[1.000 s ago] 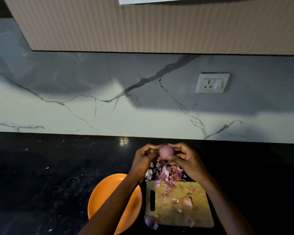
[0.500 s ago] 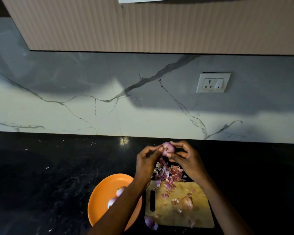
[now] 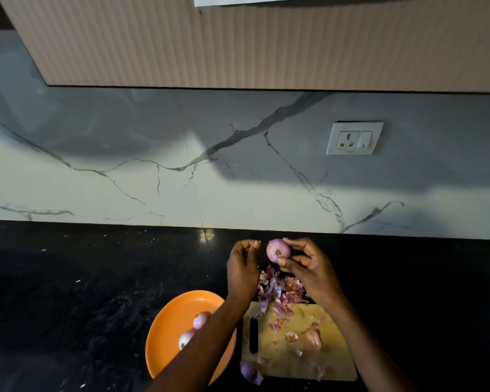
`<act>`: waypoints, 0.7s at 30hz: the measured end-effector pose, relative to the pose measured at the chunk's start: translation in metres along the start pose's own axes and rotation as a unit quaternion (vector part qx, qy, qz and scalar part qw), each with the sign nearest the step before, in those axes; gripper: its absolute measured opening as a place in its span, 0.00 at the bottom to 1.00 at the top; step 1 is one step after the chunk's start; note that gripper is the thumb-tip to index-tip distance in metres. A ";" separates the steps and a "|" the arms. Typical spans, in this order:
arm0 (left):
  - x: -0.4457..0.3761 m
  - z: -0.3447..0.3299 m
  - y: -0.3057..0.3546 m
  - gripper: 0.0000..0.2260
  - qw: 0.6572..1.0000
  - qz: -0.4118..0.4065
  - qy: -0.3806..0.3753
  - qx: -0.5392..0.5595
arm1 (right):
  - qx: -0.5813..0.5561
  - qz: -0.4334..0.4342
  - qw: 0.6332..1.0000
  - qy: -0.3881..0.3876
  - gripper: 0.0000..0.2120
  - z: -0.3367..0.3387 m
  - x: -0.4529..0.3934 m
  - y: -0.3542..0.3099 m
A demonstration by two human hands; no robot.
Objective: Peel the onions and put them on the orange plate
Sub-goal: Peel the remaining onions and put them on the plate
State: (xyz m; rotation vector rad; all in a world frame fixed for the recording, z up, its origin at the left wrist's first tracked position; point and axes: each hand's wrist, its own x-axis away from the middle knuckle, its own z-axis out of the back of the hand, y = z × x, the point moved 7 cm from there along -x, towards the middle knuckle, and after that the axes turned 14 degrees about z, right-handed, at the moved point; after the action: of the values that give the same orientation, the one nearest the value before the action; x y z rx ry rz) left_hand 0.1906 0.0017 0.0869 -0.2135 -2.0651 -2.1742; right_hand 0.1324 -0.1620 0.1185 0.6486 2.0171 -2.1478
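Head view: My right hand (image 3: 311, 267) grasps a peeled red onion (image 3: 278, 250), pinched between thumb and fingers (image 3: 296, 244), raised above the black tabletop (image 3: 68, 292). My left hand (image 3: 242, 268) is just beside the onion, apart from it, fingers curled with the tips pinched together; I cannot tell whether they hold a scrap of skin. Below both hands lies a pile of onion peels (image 3: 280, 292), spilling onto a wooden cutting board (image 3: 334, 363). An unpeeled onion (image 3: 311, 339) rests on that board. Below my left hand, the orange plate (image 3: 167, 329) holds two peeled onions (image 3: 201, 320), partly hidden by my left forearm.
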 end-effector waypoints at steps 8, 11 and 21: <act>0.001 0.000 0.008 0.09 0.995 -0.005 -0.097 -0.013 | 0.006 -0.007 1.000 0.001 0.21 0.013 -0.001 0.003; 0.010 -0.011 0.027 0.10 0.985 -0.045 -0.164 -0.004 | 0.017 0.000 1.000 -0.013 0.21 0.012 0.000 0.003; 0.006 -0.010 0.025 0.04 0.991 -0.015 -0.132 0.010 | 0.037 0.005 0.998 -0.048 0.21 0.006 0.005 -0.002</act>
State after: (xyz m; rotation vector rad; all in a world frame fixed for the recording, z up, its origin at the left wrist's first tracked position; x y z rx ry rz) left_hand 0.1890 -0.0093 0.1121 -0.4949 -2.2354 -2.2483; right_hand 0.1258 -0.1667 0.1190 0.5517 1.8899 -2.2111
